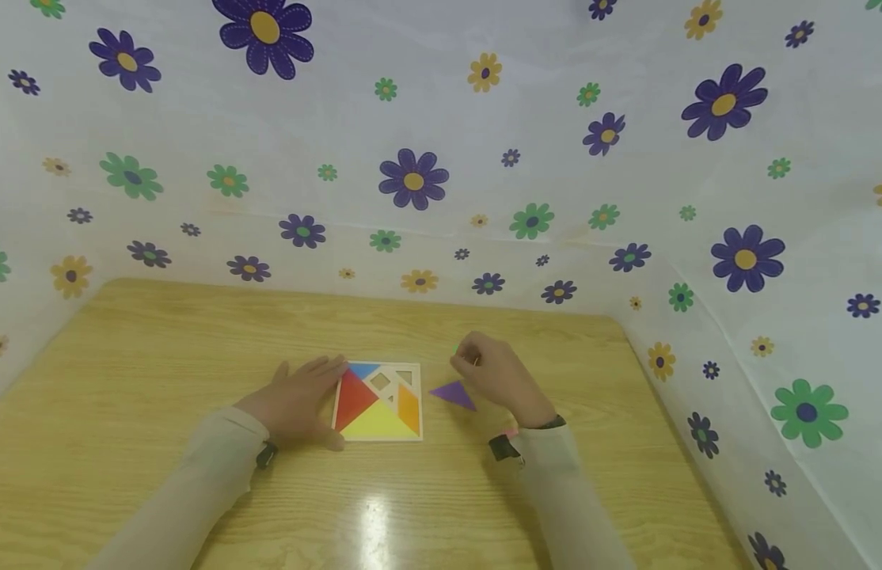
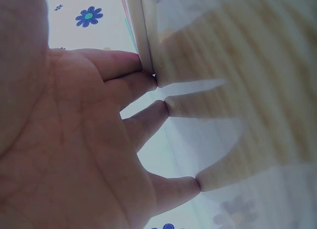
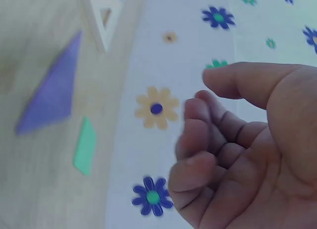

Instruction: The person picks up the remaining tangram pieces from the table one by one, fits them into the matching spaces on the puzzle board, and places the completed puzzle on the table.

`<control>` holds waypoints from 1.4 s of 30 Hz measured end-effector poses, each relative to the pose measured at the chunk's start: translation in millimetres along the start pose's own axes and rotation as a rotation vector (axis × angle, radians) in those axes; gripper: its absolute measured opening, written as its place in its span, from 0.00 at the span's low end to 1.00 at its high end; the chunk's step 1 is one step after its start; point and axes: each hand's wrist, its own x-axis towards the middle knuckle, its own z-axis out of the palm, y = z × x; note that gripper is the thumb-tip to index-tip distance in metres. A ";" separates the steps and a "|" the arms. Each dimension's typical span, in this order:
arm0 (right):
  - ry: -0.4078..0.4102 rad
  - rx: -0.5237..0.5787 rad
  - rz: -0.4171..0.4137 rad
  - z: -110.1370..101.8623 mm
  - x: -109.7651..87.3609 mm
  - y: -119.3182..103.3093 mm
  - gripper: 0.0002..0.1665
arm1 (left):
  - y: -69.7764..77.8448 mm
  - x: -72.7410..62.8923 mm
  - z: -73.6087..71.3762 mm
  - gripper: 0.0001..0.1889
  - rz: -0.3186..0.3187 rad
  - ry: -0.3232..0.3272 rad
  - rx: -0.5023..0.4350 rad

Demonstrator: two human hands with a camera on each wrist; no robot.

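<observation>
your left hand [image 1: 294, 402], fingers spread, touches the left side of the puzzle board [image 1: 380, 440] on the tabletop [image 1: 270, 522]; your right hand [image 1: 503, 378], fingers loosely curled around nothing, is near the green piece [image 3: 85, 147] and purple triangle [image 1: 455, 393].

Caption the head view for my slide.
Left hand touching a partly filled puzzle tray, right hand beside a loose purple triangle on the wooden table.
</observation>
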 end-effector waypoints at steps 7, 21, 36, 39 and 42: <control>-0.046 -0.034 0.025 -17.8 -3.4 12.9 0.10 | -4.9 4.9 5.9 0.66 0.005 -0.002 -0.005; -0.073 -0.231 0.059 -18.9 0.3 39.4 0.17 | -12.2 8.6 10.2 0.67 -0.006 0.006 -0.010; -0.190 -0.314 0.015 4.7 28.5 50.9 0.31 | -7.5 5.4 5.9 0.67 0.006 -0.004 -0.005; -0.202 -0.320 0.016 6.6 32.7 52.2 0.28 | -7.4 4.9 5.7 0.67 0.008 -0.004 -0.002; -0.202 -0.320 0.020 8.6 36.2 53.9 0.24 | -6.9 4.6 5.2 0.67 0.006 -0.006 0.000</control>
